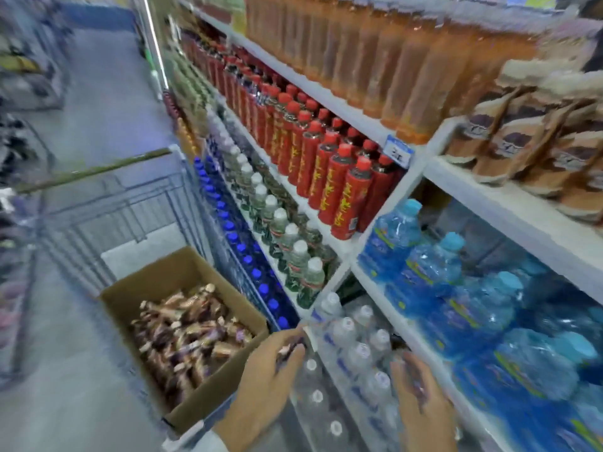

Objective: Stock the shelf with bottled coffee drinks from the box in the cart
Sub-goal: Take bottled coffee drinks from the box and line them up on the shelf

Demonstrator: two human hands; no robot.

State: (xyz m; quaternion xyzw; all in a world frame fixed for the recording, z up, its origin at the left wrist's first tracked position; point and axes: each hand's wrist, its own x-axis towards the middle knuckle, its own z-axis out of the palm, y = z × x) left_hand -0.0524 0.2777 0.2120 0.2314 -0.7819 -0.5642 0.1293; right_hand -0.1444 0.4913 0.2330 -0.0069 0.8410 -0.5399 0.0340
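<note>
Hands beside the box.
Left hand and right hand fingers each curl round 1 blurred coffee bottle.

Cardboard box is open on top, so coffee bottles are reachable from above w/o obstacle. Cart wire wall stands btw box and shelving. Low shelf: clear water bottles packed cap to cap. Next compartment: blue water bottles fill the front, some free room above them under shelf board.

Matt brown cardboard box, metal-wire cart, glossy clear plastic water bottles, smooth white shelf.
</note>
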